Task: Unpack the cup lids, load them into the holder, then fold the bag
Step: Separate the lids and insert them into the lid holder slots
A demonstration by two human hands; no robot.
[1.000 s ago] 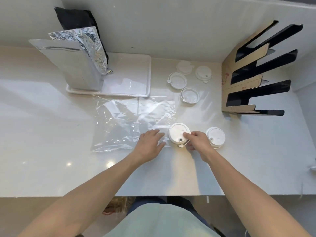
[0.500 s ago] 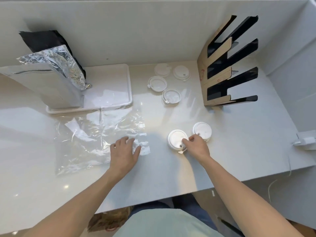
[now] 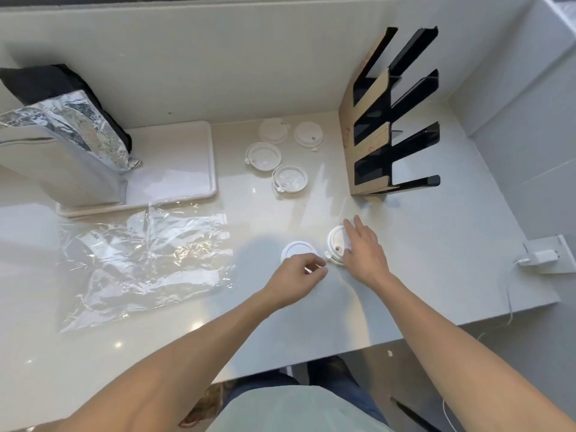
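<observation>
Two white cup lids lie near the counter's middle. My left hand (image 3: 296, 280) pinches the near edge of the left lid (image 3: 297, 250). My right hand (image 3: 363, 252) rests flat with spread fingers on the right lid (image 3: 336, 244). Several more lids sit farther back: two upside down (image 3: 263, 156) (image 3: 290, 178) and two right side up (image 3: 272, 130) (image 3: 308, 135). The clear plastic bag (image 3: 143, 263) lies flat and crinkled on the left. The cardboard and black slotted holder (image 3: 371, 145) stands at the back right, its slots showing no lids.
A white tray (image 3: 174, 169) at the back left carries a silver foil bag (image 3: 62, 145). A white charger with cable (image 3: 542, 255) lies at the right edge. White walls enclose the counter at the back and right.
My left hand left the plastic bag and moved right onto the left lid. My right hand shifted from that lid to the right lid. The camera view swung.
</observation>
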